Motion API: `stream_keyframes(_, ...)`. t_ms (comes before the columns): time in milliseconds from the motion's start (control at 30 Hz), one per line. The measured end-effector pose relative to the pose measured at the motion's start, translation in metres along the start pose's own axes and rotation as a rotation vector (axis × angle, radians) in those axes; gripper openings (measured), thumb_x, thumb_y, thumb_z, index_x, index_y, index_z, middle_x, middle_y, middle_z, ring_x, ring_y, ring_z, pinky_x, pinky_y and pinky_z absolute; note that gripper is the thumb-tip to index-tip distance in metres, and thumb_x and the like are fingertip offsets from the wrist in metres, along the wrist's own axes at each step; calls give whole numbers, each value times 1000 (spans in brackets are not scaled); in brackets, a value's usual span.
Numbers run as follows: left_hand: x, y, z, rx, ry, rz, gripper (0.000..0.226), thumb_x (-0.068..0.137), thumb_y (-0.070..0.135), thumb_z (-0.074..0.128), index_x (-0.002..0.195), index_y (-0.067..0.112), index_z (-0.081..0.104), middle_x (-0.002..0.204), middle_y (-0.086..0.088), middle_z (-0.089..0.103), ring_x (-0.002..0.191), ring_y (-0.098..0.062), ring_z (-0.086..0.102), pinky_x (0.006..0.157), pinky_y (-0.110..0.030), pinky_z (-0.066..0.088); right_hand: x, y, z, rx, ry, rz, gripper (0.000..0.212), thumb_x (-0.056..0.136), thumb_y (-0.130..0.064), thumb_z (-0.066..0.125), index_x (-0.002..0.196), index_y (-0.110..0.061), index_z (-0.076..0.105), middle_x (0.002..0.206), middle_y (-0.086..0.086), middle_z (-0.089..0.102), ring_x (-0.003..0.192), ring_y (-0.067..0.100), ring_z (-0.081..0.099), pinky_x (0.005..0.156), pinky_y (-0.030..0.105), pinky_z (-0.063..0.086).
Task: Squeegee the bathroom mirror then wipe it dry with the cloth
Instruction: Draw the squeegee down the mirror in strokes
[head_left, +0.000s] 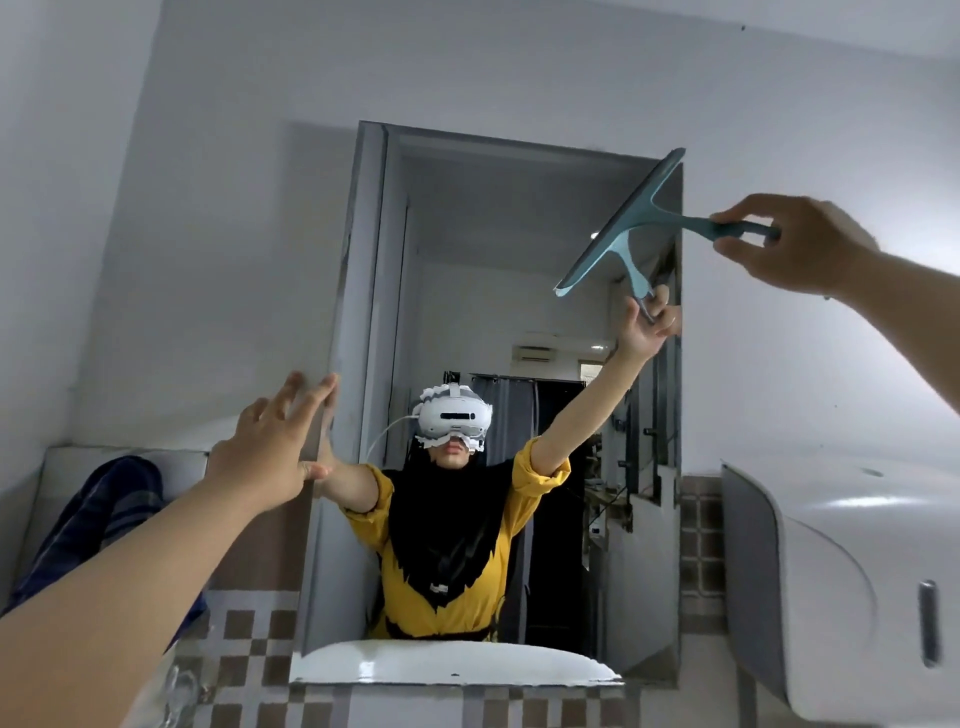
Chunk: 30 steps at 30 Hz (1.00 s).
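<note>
The frameless bathroom mirror hangs on the white wall straight ahead and reflects a person wearing a headset. My right hand grips the handle of a teal squeegee, whose blade lies tilted against the mirror's upper right corner. My left hand is open with fingers spread, its fingertips touching the mirror's left edge at mid height. A dark blue checked cloth is draped over a ledge at the lower left, behind my left forearm.
A white wall-mounted dispenser juts out at the lower right, close to the mirror's right edge. Brown and white checkered tiles run below the mirror. A white basin rim shows in the reflection at the mirror's bottom.
</note>
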<state>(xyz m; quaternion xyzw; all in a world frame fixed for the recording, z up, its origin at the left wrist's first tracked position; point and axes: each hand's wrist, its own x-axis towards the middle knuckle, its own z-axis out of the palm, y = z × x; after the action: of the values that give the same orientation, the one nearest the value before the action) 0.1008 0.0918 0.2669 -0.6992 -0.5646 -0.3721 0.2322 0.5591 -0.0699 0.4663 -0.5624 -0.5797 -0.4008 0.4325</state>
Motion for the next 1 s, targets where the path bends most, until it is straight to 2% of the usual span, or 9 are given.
stream_keyframes(167, 5, -7, 6, -11, 9, 43, 116, 75, 29, 72, 136, 51, -25, 159, -6, 0, 137, -41, 27, 102, -56, 40, -22, -6, 15, 49, -24, 44, 24, 92, -42, 53, 113, -32, 57, 89, 7, 61, 76, 33, 58, 64, 37, 52)
stream_keyframes(233, 4, -5, 7, -19, 4, 23, 113, 78, 25, 68, 136, 51, -26, 160, -4, -3, 138, -41, 25, 104, -54, 38, -34, -15, 22, 107, -42, 86, 23, 94, -41, 51, 114, -30, 54, 91, 7, 59, 66, 32, 58, 54, 32, 49)
stream_keyframes(300, 1, 2, 6, -15, -1, -10, 105, 81, 19, 62, 141, 45, -20, 159, -3, -6, 139, -39, 22, 106, -50, 35, -46, -26, 31, 192, -56, 160, 21, 94, -40, 49, 113, -29, 50, 82, 7, 60, 50, 29, 57, 39, 28, 47)
stream_keyframes(467, -3, 12, -1, -11, -29, -28, 96, 84, 16, 56, 145, 39, -14, 159, -1, -8, 140, -36, 16, 105, -51, 32, -68, -61, 59, 433, -27, 332, 20, 93, -34, 49, 110, -25, 45, 78, 10, 61, 40, 27, 58, 34, 27, 47)
stream_keyframes(567, 2, 2, 3, -70, -74, -31, 96, 82, 27, 63, 147, 37, -6, 159, -2, -1, 142, -36, 12, 109, -57, 28, -73, -87, 76, 547, 25, 387, 20, 94, -33, 48, 110, -22, 43, 87, 9, 61, 46, 27, 61, 40, 37, 55)
stream_keyframes(667, 6, -2, 6, -59, -60, -27, 99, 79, 29, 61, 145, 42, -11, 158, -4, 0, 137, -40, 20, 106, -55, 32, -75, -117, 93, 624, 155, 453, 16, 94, -32, 50, 104, -22, 42, 91, 0, 59, 62, 24, 64, 59, 48, 60)
stream_keyframes(767, 6, 1, 8, -59, -10, 14, 102, 74, 33, 56, 140, 48, -20, 158, -6, -2, 133, -43, 26, 102, -58, 36, -77, -152, 109, 760, 291, 570, 16, 94, -27, 53, 103, -19, 44, 82, -12, 52, 64, 14, 61, 65, 38, 58)
stream_keyframes(900, 5, -2, 10, -97, -99, -29, 94, 82, 31, 62, 147, 38, -6, 159, 0, -4, 144, -35, 7, 109, -61, 25, -82, -196, 124, 914, 366, 661, 15, 96, -25, 52, 99, -18, 39, 75, -9, 50, 56, 3, 52, 45, 12, 41)
stream_keyframes(1000, 5, -5, 11, -98, -43, 10, 97, 81, 29, 60, 144, 44, -13, 159, -3, -4, 141, -39, 12, 105, -61, 32, -85, -230, 134, 1024, 353, 678, 18, 96, -25, 52, 100, -18, 36, 72, -9, 49, 55, 6, 53, 38, 8, 36)
